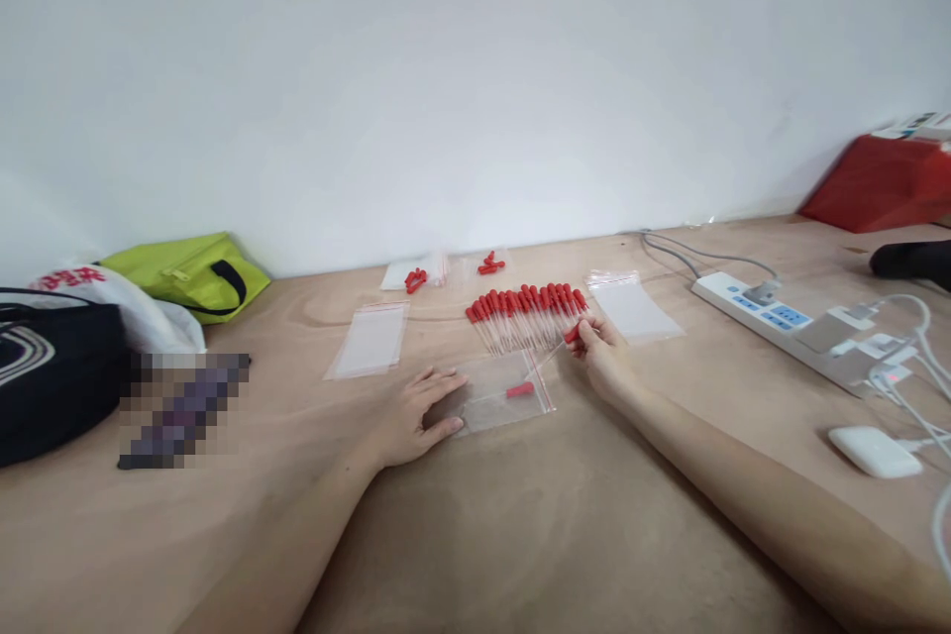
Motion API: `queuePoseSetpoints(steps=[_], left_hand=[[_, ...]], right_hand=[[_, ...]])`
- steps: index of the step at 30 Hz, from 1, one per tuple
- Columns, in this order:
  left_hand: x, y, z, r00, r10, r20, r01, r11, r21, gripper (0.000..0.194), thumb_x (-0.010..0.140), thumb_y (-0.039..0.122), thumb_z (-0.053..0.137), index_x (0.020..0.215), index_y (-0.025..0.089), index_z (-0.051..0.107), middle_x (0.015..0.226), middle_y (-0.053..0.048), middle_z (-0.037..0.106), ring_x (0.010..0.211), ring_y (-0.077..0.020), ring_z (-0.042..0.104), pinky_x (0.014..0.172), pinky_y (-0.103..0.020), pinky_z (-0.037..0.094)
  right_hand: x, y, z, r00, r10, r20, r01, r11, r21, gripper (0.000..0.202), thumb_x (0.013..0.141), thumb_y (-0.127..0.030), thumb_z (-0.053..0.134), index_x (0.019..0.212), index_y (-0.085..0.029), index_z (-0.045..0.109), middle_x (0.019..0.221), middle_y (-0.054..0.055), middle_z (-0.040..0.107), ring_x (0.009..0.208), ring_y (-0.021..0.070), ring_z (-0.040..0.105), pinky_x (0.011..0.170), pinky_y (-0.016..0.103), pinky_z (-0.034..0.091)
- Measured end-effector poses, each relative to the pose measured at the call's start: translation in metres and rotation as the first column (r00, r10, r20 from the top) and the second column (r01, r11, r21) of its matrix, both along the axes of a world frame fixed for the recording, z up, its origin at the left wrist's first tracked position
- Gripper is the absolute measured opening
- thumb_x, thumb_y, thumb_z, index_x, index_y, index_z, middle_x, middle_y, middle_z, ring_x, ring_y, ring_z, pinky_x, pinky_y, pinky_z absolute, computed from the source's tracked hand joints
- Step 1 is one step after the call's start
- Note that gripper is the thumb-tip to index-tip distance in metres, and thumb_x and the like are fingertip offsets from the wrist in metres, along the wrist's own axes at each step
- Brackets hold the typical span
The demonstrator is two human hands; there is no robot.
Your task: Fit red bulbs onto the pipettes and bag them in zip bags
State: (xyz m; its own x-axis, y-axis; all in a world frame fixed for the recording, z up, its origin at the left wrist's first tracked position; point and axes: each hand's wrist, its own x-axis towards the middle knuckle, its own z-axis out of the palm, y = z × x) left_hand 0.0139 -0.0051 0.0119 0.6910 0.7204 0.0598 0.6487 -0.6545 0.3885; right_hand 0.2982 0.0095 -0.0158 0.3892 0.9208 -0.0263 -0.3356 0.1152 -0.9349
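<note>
A clear zip-seal bag (486, 406) with a red-edged opening lies in front of me, and one red-bulbed dropper (520, 389) rests inside it. My left hand (423, 416) presses on the bag's left end, fingers spread and thumb apart. Pinched in my right hand (600, 352) is another dropper by its red bulb (572, 333); its thin clear tube slants down-left to the bag's mouth. Whether the tip is inside the bag, I cannot tell. Just behind, several red-bulbed droppers (527, 302) lie side by side in a row, bulbs toward the wall.
Flat zip bags lie left (368, 342) and right (635, 307) of the row. Two bags with red bulbs (416, 279) (490, 264) sit near the wall. A power strip (773, 317) with chargers and cables is at right; a green bag (189, 272) and a black bag (59, 376) at left.
</note>
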Motion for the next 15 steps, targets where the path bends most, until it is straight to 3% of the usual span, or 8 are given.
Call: queuePoseSetpoints(steps=[4,7,10,15], left_hand=[[0.000,0.000,0.000,1.000,0.006,-0.001,-0.006,1.000,0.002,0.050,0.083,0.042,0.047,0.129,0.024,0.038,0.131,-0.003,0.046,0.123,-0.0211,0.039,0.108,-0.042,0.022],[-0.001,0.000,-0.001,1.000,0.002,-0.008,-0.002,1.000,0.008,0.051,0.083,0.042,0.047,0.129,0.023,0.038,0.131,-0.003,0.046,0.123,-0.0208,0.038,0.108,-0.042,0.022],[-0.001,0.000,-0.002,1.000,0.002,-0.005,-0.002,1.000,0.013,0.051,0.083,0.042,0.047,0.129,0.024,0.038,0.131,-0.003,0.045,0.123,-0.0208,0.038,0.107,-0.042,0.023],[0.000,0.001,-0.001,1.000,-0.011,0.009,0.011,1.000,0.015,0.050,0.083,0.041,0.047,0.129,0.024,0.037,0.131,-0.003,0.045,0.122,-0.0202,0.039,0.107,-0.043,0.022]], right_hand=[[-0.008,-0.010,0.000,0.988,0.151,-0.015,-0.151,0.988,-0.026,0.040,0.056,-0.051,0.066,0.072,-0.020,0.047,0.063,-0.003,0.058,0.055,0.0099,0.052,0.055,0.024,0.042],[-0.010,-0.015,0.000,0.942,0.263,0.210,-0.255,0.965,-0.064,0.034,0.056,-0.044,0.068,0.072,-0.018,0.053,0.062,-0.003,0.057,0.055,0.0101,0.051,0.056,0.025,0.041],[-0.010,-0.015,-0.002,0.821,0.327,0.468,-0.332,0.940,-0.074,0.026,0.061,-0.038,0.065,0.073,-0.016,0.058,0.064,-0.001,0.058,0.054,0.0095,0.046,0.055,0.025,0.038],[-0.014,-0.013,-0.007,0.713,0.353,0.605,-0.385,0.919,-0.083,0.020,0.065,-0.033,0.061,0.074,-0.016,0.057,0.063,-0.001,0.057,0.052,0.0088,0.043,0.053,0.024,0.036]])
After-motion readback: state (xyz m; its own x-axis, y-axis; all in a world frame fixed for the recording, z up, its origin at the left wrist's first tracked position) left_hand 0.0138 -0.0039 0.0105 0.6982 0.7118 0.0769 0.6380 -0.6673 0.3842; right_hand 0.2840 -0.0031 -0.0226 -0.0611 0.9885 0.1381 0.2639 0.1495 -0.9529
